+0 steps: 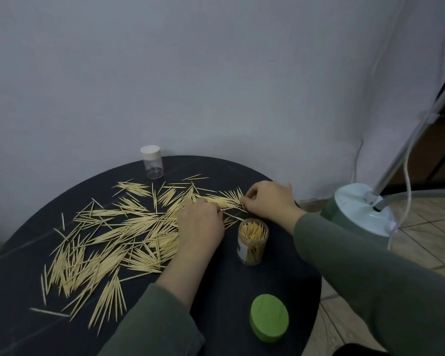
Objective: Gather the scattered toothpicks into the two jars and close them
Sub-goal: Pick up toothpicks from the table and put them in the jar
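Desk: a round dark desk (288,286) set against a pale wall, tiled floor to its right.
Toothpicks: a wide scatter of toothpicks (108,242) covers the left and middle of the desk, from the near left edge to the far middle, thickest around the centre.
Open jar: a clear open jar (252,242) stands upright right of centre, already packed with toothpicks standing on end, its mouth uncovered.
Green lid: a green lid (269,318) lies on the desk near the front edge, well apart from the open jar and nearer than it.
Capped jar: a small clear capped jar (152,162) with a white cap stands upright at the far edge, just beyond the scatter; what it holds cannot be told.
Left hand: the left hand (199,227) lies palm down over the middle of the pile, fingers curled onto the toothpicks at its far side; whether it has any pinched cannot be told.
Right hand: the right hand (267,201) is at the far right end of the scatter, fingers and thumb bent together on a bunch of toothpicks.
Floor stand: a green and white round base (357,211) with a slanting pole and a hose stands on the floor right of the desk.
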`<state>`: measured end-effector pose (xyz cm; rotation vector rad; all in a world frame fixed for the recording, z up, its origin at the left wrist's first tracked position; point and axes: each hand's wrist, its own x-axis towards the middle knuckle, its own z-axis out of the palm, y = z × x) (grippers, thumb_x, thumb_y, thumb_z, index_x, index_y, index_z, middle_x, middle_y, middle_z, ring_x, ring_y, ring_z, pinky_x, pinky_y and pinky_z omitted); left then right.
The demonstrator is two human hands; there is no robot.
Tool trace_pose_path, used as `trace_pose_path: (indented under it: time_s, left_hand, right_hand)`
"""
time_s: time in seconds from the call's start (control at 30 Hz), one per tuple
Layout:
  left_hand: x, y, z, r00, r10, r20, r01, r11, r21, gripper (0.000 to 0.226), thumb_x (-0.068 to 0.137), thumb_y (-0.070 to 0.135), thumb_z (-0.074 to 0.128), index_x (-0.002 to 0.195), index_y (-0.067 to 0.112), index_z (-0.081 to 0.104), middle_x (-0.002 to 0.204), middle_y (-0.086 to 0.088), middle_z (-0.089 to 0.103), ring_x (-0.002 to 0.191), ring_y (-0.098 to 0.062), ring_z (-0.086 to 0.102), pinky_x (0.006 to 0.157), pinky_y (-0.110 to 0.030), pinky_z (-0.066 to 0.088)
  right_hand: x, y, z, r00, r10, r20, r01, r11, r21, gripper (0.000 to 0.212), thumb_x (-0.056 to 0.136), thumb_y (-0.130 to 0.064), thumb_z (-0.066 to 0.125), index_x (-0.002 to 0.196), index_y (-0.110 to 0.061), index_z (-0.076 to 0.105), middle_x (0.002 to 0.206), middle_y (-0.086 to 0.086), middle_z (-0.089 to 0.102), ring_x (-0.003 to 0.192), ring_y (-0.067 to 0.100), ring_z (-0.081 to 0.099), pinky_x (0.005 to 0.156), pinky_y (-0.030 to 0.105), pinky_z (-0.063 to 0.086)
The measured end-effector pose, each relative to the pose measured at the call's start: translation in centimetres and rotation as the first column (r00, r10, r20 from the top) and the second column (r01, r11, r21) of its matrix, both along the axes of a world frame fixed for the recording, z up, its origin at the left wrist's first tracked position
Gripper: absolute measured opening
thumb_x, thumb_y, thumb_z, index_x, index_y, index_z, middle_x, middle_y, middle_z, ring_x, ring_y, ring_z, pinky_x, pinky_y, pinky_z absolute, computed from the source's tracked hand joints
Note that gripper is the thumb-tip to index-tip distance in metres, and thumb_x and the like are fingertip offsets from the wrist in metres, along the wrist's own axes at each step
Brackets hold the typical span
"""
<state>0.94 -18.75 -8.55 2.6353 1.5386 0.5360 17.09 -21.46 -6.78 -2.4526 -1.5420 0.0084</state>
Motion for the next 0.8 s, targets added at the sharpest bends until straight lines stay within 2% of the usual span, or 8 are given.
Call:
trace_pose_path:
  time_s: [0.13,0.3,0.4,0.57,0.67,0.8]
  left_hand:
    - [0.9,2.2,0.6,0.996,-0.032,-0.087,0.028,0.999,-0.044,0.033,0.096,0.028,0.048,0.127,0.019,0.057,0.126,-0.001,0.058,0.116,-0.024,0.045,0.09,-0.037,0.043]
    - [2.2,4.9,0.3,0.962,-0.156,-0.222,0.129,0.983,-0.131,0.035,0.098,0.025,0.043,0.13,0.014,0.052,0.132,-0.004,0.054,0.118,-0.026,0.042,0.096,-0.038,0.041]
    - [2.8,5.7,0.3,0.949,-0.205,-0.239,0.177,0.975,-0.136,0.038,0.099,0.031,0.044,0.133,0.015,0.051,0.133,-0.004,0.052,0.118,-0.023,0.043,0.098,-0.037,0.041]
    - [2.7,6.5,0.5,0.925,-0.246,-0.29,0.231,0.969,-0.083,0.042,0.1,0.036,0.041,0.137,0.017,0.048,0.137,-0.003,0.048,0.124,-0.023,0.039,0.099,-0.039,0.041]
    - [2.4,7.1,0.4,0.919,-0.293,-0.265,0.274,0.956,-0.11,0.045,0.101,0.036,0.039,0.143,0.02,0.041,0.146,-0.001,0.04,0.13,-0.022,0.034,0.105,-0.04,0.039]
    - [2.1,7.0,0.4,0.902,-0.337,-0.27,0.307,0.94,-0.147,0.043,0.102,0.038,0.036,0.138,0.02,0.048,0.14,0.001,0.048,0.12,-0.019,0.04,0.1,-0.036,0.041]
  right_hand:
    - [0.7,1.9,0.0,0.988,-0.144,0.054,0.151,0.972,-0.178,0.061,0.088,-0.068,0.043,0.112,-0.015,0.06,0.099,0.003,0.06,0.104,0.024,0.057,0.099,0.044,0.031]
    - [0.5,3.9,-1.2,0.99,-0.135,0.042,0.14,0.982,-0.127,0.066,0.081,-0.074,0.048,0.112,-0.019,0.064,0.112,0.002,0.066,0.108,0.025,0.057,0.098,0.045,0.031]
    - [0.2,4.6,-1.6,0.995,-0.095,0.008,0.096,0.99,-0.107,0.059,0.081,-0.071,0.052,0.114,-0.023,0.066,0.114,-0.001,0.066,0.109,0.022,0.057,0.097,0.045,0.03]
    - [0.1,4.5,-1.4,0.998,-0.01,-0.054,0.007,0.998,-0.064,0.033,0.09,-0.054,0.055,0.109,-0.033,0.071,0.112,-0.008,0.068,0.11,0.018,0.056,0.098,0.044,0.027]
    - [0.3,4.2,-1.3,0.998,0.006,-0.064,-0.009,0.999,-0.049,0.032,0.09,-0.052,0.057,0.112,-0.033,0.07,0.113,-0.009,0.067,0.111,0.017,0.056,0.1,0.044,0.027]
    - [0.6,3.8,-1.2,0.998,0.01,-0.063,-0.013,0.998,-0.055,0.03,0.091,-0.049,0.058,0.113,-0.032,0.069,0.113,-0.009,0.067,0.11,0.017,0.056,0.1,0.044,0.027]
